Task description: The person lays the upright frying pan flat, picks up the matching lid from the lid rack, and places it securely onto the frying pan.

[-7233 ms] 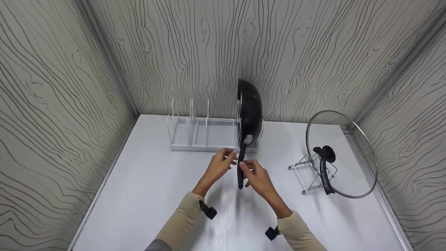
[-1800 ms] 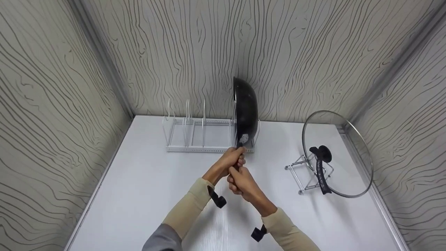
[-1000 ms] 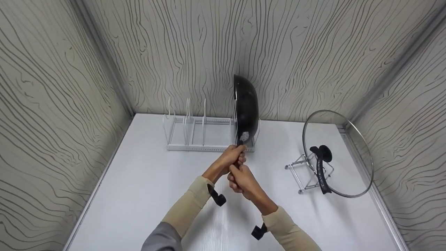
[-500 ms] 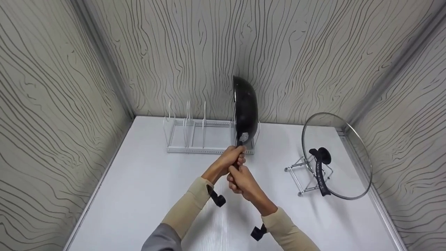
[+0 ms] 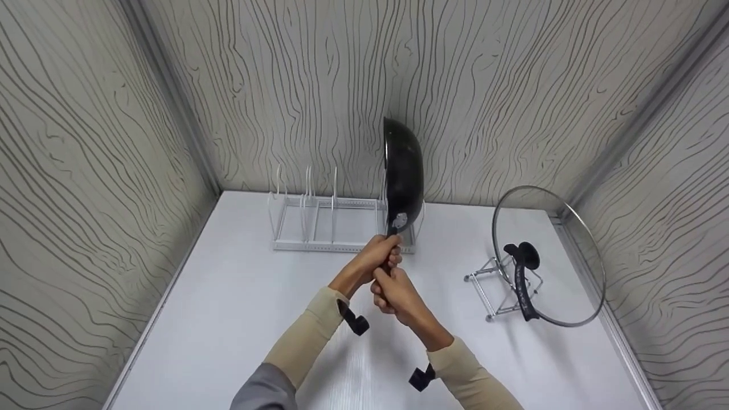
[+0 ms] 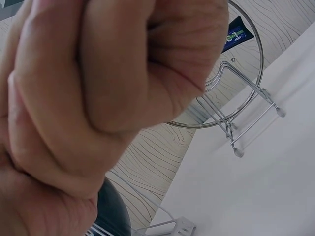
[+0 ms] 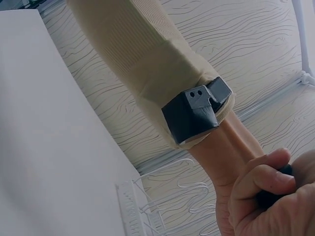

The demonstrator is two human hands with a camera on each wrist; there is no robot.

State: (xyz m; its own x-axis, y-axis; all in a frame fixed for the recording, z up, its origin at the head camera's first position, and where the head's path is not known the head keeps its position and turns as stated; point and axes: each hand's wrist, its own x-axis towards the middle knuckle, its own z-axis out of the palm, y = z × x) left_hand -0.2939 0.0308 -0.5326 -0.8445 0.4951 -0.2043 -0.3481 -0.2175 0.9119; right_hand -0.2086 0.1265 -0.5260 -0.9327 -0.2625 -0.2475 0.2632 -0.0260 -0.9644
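Observation:
A black wok (image 5: 405,171) stands on its edge at the right end of a white wire pan rack (image 5: 319,247), its rounded outside facing right. Both hands grip its handle, which points toward me. The left hand (image 5: 377,256) wraps the handle close to the wok body, just above the rack's front rail. Right behind it, nearer me, the right hand (image 5: 398,293) curls round the handle's rear part. Most of the handle is hidden by the fingers. In the right wrist view a dark bit of handle (image 7: 268,197) shows between the fingers.
At right a glass lid (image 5: 569,256) with a black handle leans upright in a small metal wire stand (image 5: 484,293). The rack's other dividers (image 5: 335,210) stand left of the wok. Wood-patterned panels (image 5: 319,85) enclose the white table (image 5: 239,319) behind and at both sides.
Several seconds ago both hands were at the handle with looser fingers; since then they have closed round it. Over the last half second the wok has risen slightly relative to the rack.

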